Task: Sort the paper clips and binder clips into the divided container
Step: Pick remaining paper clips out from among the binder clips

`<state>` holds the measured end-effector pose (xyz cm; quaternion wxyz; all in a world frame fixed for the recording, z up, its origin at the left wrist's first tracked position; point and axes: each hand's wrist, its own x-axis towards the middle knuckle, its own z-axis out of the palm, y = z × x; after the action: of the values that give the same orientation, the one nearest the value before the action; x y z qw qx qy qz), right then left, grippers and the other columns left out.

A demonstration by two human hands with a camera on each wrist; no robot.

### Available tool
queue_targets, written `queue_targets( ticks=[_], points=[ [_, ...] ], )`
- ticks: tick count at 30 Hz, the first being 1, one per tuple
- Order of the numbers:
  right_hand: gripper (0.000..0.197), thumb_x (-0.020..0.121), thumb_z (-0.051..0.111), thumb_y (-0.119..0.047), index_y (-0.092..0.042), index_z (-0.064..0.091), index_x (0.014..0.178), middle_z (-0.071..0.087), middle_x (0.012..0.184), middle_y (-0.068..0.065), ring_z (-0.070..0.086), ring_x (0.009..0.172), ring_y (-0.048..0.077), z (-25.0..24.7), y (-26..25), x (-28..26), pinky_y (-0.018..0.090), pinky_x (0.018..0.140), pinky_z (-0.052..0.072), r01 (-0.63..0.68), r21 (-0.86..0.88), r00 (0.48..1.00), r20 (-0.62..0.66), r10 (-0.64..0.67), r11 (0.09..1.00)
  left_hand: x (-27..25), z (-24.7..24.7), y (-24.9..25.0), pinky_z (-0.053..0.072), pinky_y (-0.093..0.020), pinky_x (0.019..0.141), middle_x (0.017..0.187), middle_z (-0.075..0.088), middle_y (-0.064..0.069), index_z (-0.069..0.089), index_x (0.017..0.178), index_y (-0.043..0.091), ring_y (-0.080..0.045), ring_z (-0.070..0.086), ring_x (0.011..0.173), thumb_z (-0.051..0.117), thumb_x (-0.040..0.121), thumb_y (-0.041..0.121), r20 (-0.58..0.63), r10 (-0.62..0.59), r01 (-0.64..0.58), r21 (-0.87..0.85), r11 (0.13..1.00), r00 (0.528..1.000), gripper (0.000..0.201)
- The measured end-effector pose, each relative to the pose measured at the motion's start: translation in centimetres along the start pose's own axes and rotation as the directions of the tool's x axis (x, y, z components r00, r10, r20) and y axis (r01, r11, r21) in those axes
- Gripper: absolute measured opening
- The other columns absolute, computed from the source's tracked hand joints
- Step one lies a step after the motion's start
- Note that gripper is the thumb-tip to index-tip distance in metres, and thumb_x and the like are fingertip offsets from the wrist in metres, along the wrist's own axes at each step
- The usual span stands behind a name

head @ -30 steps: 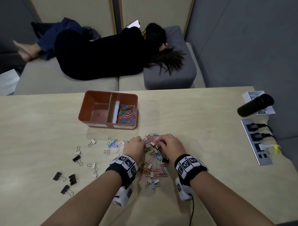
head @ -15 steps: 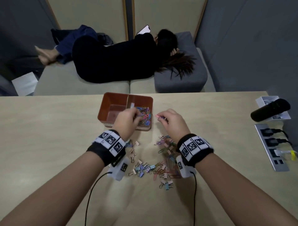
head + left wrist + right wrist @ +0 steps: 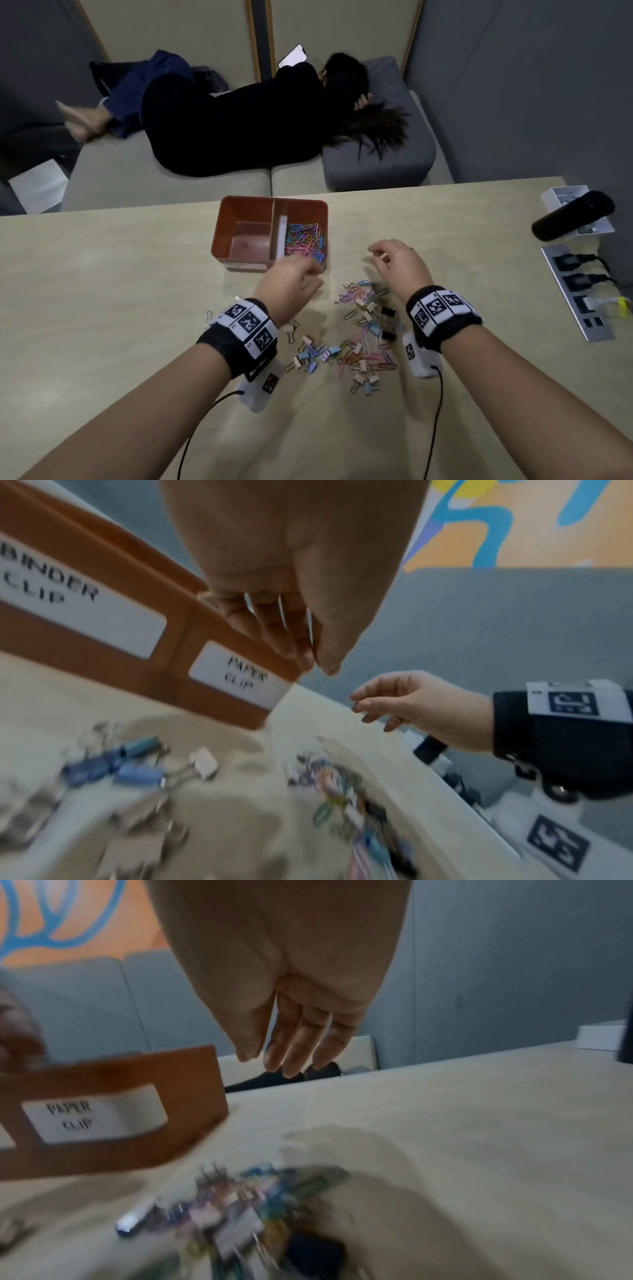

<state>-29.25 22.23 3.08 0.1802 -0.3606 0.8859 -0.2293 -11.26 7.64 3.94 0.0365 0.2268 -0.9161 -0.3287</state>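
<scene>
Both hands hover above the table [image 3: 102,308]. From the head view, the left hand [image 3: 291,287] reaches forward with its fingers at the near wall of the orange divided container [image 3: 239,209], by the right compartment where the coloured paper clips [image 3: 305,238] lie; the right hand [image 3: 399,262] hangs to that container's right, fingers loosely bent. A mixed pile of clips [image 3: 363,335] lies between and just behind the two wrists. From the left wrist view, the left hand's fingertips [image 3: 304,653] are drawn together against the thumb, just above the "PAPER CLIP" label [image 3: 240,676]; whether they pinch anything cannot be told. From the right wrist view, the right hand's fingers [image 3: 291,1053] hang straight and together, holding nothing.
</scene>
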Motion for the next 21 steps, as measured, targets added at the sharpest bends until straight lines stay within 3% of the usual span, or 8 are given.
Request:
queue_targets(
  ticks=[3,7,10,17,21],
  points=[
    [0.022,0.093,0.054,-0.022,-0.019,0.064,0.112,0.065,0.112,-0.002,0.059,0.097,0.013,0.7,2.6,-1.7,0.029,0.088,0.050,-0.033,-0.047,0.995,0.088,0.037,0.998,-1.4,3.0,0.6,0.052,-0.032,0.081,0.098,0.066,0.006,0.064,0.104,0.021,-0.010,0.057,0.083,0.059,0.090,0.032,0.190,-0.024,0.024,0.002,1.000,0.981,0.019],
    [0.024,0.091,0.055,-0.017,-0.020,0.065,0.113,0.063,0.116,-0.003,0.058,0.102,0.014,1.6,4.1,-2.2,0.031,0.092,0.048,-0.054,-0.048,0.985,0.159,0.061,0.997,-2.0,7.0,1.4,0.049,-0.032,0.089,0.113,0.062,0.000,0.062,0.114,0.018,-0.018,0.058,0.101,0.055,0.091,0.031,0.345,-0.108,0.096,0.053,0.994,0.933,0.028],
    [0.022,0.091,0.056,-0.018,-0.021,0.065,0.111,0.061,0.113,-0.002,0.058,0.099,0.014,2.1,4.3,-1.7,0.032,0.092,0.049,-0.030,-0.050,0.981,0.190,0.039,0.998,-1.5,9.1,1.6,0.049,-0.035,0.089,0.113,0.058,-0.004,0.062,0.114,0.015,-0.024,0.057,0.103,0.053,0.091,0.032,0.312,-0.129,0.114,0.067,0.991,0.941,0.030],
    [0.025,0.091,0.059,-0.023,-0.029,0.064,0.114,0.053,0.108,0.000,0.054,0.100,0.019,2.8,4.4,0.6,0.034,0.090,0.049,0.051,-0.107,0.933,0.360,-0.009,0.993,0.5,9.9,1.0,0.047,-0.035,0.098,0.129,0.051,0.001,0.059,0.120,0.019,-0.019,0.053,0.112,0.055,0.088,0.033,0.182,-0.161,0.142,0.114,0.983,0.970,0.035],
    [0.027,0.089,0.062,-0.022,-0.028,0.063,0.115,0.051,0.108,0.000,0.054,0.093,0.017,2.9,4.3,1.1,0.031,0.090,0.049,0.073,-0.074,0.901,0.433,-0.034,0.995,1.0,9.7,-0.1,0.049,-0.037,0.089,0.119,0.055,0.001,0.061,0.114,0.022,-0.022,0.053,0.106,0.055,0.089,0.035,0.079,-0.193,0.182,0.133,0.974,0.978,0.029]
  ],
)
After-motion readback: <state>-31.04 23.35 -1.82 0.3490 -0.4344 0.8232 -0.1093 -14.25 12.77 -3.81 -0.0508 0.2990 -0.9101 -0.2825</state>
